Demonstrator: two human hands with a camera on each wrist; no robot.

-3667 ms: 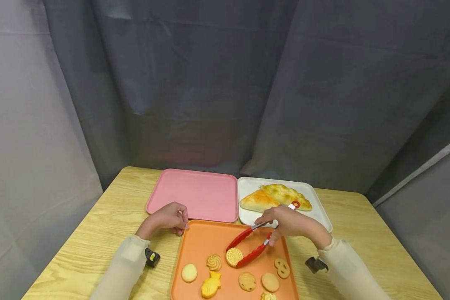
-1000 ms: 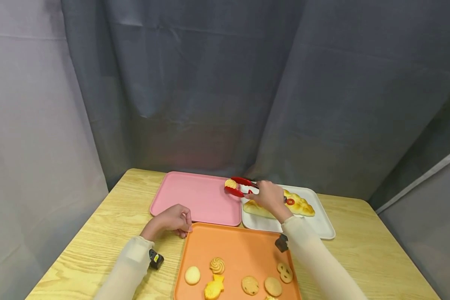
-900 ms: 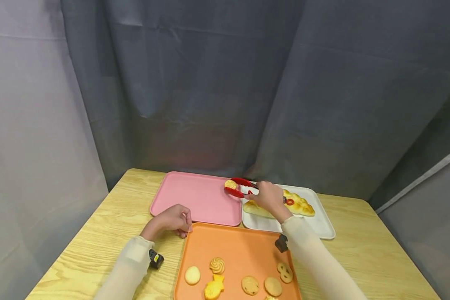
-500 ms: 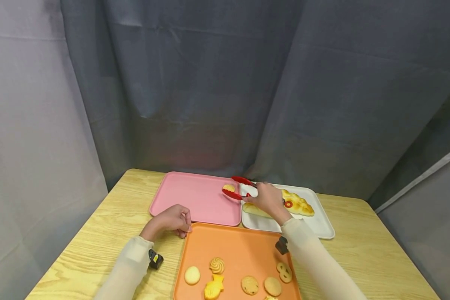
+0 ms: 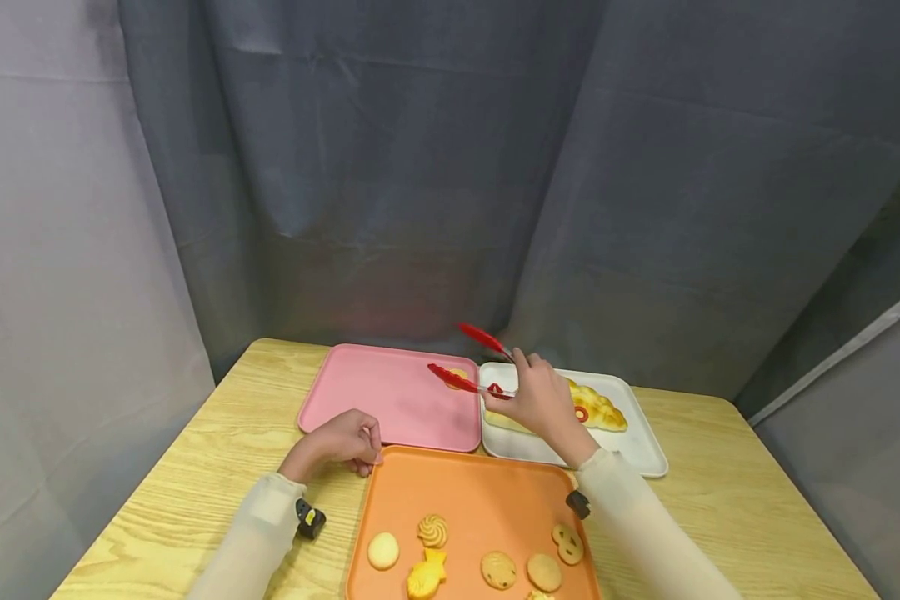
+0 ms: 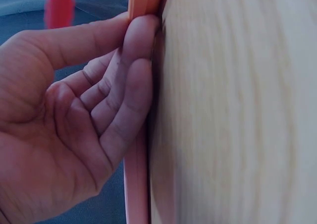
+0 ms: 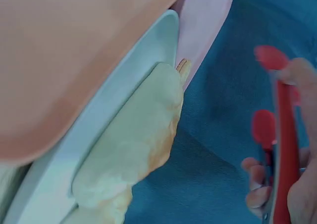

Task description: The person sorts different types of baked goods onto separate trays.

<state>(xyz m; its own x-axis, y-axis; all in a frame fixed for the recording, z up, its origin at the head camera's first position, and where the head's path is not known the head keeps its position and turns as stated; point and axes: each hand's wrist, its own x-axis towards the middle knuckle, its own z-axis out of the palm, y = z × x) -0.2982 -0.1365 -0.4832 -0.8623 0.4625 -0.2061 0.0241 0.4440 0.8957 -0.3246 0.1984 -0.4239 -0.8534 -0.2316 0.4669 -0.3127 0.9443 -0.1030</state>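
My right hand point(image 5: 543, 404) holds red-tipped tongs point(image 5: 482, 337) above the right end of the pink tray point(image 5: 390, 396). The tongs' arms stand spread, with nothing between the tips. A round cookie point(image 5: 461, 372) lies on that tray near its right edge, partly hidden by the lower arm. My left hand point(image 5: 345, 442) pinches the far left corner of the orange tray point(image 5: 487, 492); the left wrist view shows the thumb on its rim point(image 6: 143, 1) and fingers beneath. Several cookies lie on the orange tray, among them a swirl cookie point(image 5: 432, 531) and a fish-shaped one point(image 5: 426, 575).
A white tray point(image 5: 648, 454) stands right of the pink one, bearing bread point(image 5: 603, 410) partly covered by my right hand. All trays lie on a wooden table point(image 5: 735, 475). Grey curtains point(image 5: 390, 167) hang behind it.
The tongs carried the round cookie from the orange tray to the pink one, then spread and let it go. They have now risen off it. My left hand kept its place.
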